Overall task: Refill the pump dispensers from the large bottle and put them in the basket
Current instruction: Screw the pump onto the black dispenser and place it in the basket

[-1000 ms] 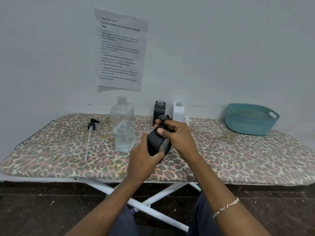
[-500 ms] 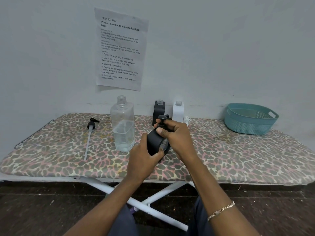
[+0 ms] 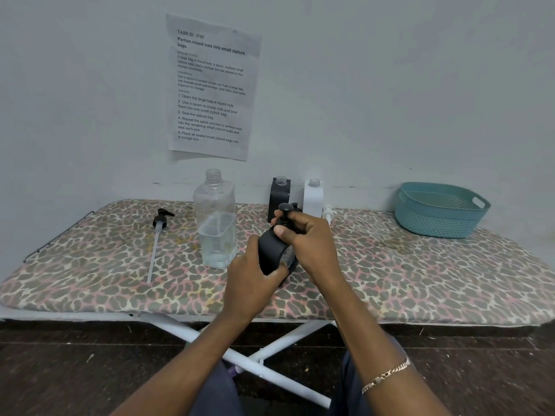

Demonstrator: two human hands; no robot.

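Observation:
A round black dispenser (image 3: 271, 250) is tilted above the board's middle. My left hand (image 3: 250, 276) grips its body from the near side. My right hand (image 3: 306, 238) is closed around its black pump head (image 3: 285, 210) at the top. The large clear bottle (image 3: 215, 223) stands uncapped just left of my hands, with a little liquid at the bottom. Behind my hands stand a square black dispenser (image 3: 279, 195) and a square white dispenser (image 3: 313, 198), both without pumps. The teal basket (image 3: 440, 210) sits at the far right and looks empty.
A black pump with a long tube (image 3: 157, 238) lies on the left of the leopard-print ironing board (image 3: 420, 274). A white pump (image 3: 328, 213) lies beside the white dispenser. A printed sheet (image 3: 211, 88) hangs on the wall behind.
Both hands stay on the round black dispenser; my right hand's grip on the pump head has shifted only slightly. Everything else is still.

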